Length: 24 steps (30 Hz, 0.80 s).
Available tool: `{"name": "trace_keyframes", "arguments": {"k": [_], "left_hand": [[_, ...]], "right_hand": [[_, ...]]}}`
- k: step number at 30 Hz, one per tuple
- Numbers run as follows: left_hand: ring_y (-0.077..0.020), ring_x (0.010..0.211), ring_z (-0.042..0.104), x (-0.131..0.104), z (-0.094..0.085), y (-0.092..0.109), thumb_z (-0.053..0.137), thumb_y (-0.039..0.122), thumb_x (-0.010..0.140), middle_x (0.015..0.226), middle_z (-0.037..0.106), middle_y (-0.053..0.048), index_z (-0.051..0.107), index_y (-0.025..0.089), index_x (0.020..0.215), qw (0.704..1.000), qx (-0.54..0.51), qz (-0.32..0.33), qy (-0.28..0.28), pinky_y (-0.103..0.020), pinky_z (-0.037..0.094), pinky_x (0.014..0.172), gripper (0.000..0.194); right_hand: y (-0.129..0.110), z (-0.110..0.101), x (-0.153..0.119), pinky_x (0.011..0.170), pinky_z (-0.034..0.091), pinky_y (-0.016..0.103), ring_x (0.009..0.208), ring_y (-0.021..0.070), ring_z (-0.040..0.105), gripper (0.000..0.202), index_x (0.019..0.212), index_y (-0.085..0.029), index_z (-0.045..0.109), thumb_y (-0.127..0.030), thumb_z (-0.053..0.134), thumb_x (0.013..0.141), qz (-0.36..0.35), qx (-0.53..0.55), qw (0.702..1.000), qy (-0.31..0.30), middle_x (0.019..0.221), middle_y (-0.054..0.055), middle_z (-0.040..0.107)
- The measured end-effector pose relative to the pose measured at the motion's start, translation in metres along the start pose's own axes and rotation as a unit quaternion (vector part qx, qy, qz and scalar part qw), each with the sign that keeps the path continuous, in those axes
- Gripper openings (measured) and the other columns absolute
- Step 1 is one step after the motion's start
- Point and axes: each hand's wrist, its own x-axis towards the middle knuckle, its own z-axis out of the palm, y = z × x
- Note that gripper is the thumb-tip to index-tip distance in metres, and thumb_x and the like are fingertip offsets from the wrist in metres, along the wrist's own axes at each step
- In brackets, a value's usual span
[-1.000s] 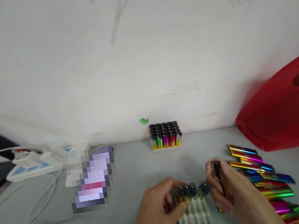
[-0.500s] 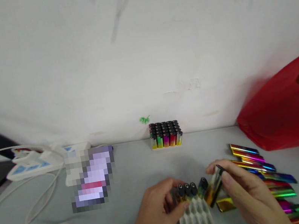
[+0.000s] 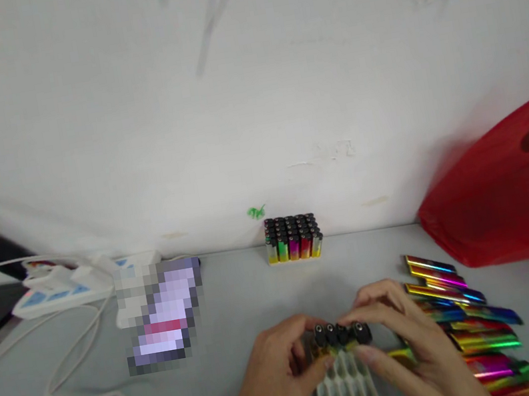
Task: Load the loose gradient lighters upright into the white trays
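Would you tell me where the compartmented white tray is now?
In the head view, the compartmented white tray sits at the bottom edge, slightly right of centre, between the left hand and right hand, with black-topped lighters across its far end.

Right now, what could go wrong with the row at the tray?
The rightmost black-topped lighter looks angled against its neighbours and might tip if the right grip slips. The left grip, at the opposite end, could shift the tray. Loose shiny pieces beside the right grip might get nudged.
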Motion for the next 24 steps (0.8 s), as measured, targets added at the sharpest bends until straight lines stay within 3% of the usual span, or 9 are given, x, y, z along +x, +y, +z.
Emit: {"name": "trace_keyframes", "arguments": {"k": [6,11,18,24], "left_hand": [[-0.0141,0.06,0.05,0.0001,0.0002,-0.0004,0.083,0.02,0.086,0.063,0.051,0.009,0.087,0.022,0.111,1.0,0.003,-0.001,0.001,-0.023,0.036,0.059,0.025],[-0.0141,0.06,0.048,-0.0003,-0.0007,0.0,0.083,0.022,0.086,0.063,0.05,0.009,0.087,0.023,0.111,1.0,-0.004,0.0,-0.001,-0.023,0.036,0.059,0.025],[-0.0139,0.058,0.046,-0.0007,-0.0004,0.0008,0.082,0.023,0.086,0.062,0.05,0.009,0.087,0.023,0.11,1.0,-0.005,-0.002,0.003,-0.023,0.036,0.06,0.025],[-0.0146,0.061,0.05,-0.0006,-0.0011,0.003,0.081,0.021,0.085,0.064,0.051,0.009,0.087,0.024,0.112,1.0,-0.002,-0.004,0.002,-0.024,0.037,0.062,0.028]], "right_hand": [[-0.0036,0.0021,0.0024,0.099,0.056,0.036,0.117,0.0242,0.068,0.018,0.122,-0.035,0.073,-0.026,0.065,0.108,0.009,0.013,0.999,-0.042,0.12,0.004,0.068],[-0.0021,0.0037,0.0021,0.092,0.055,0.035,0.105,0.0231,0.072,0.016,0.119,-0.033,0.073,-0.026,0.07,0.106,0.009,0.001,1.0,-0.029,0.11,0.001,0.075],[0.002,0.0075,-0.001,0.093,0.052,0.038,0.104,0.0251,0.072,0.013,0.117,-0.032,0.074,-0.029,0.071,0.105,0.02,0.001,1.0,-0.011,0.108,0.002,0.077],[-0.0031,0.0051,-0.0056,0.104,0.056,0.045,0.122,0.0322,0.07,0.037,0.136,-0.034,0.068,-0.034,0.074,0.1,0.071,-0.017,0.997,-0.012,0.13,0.006,0.076]]}}
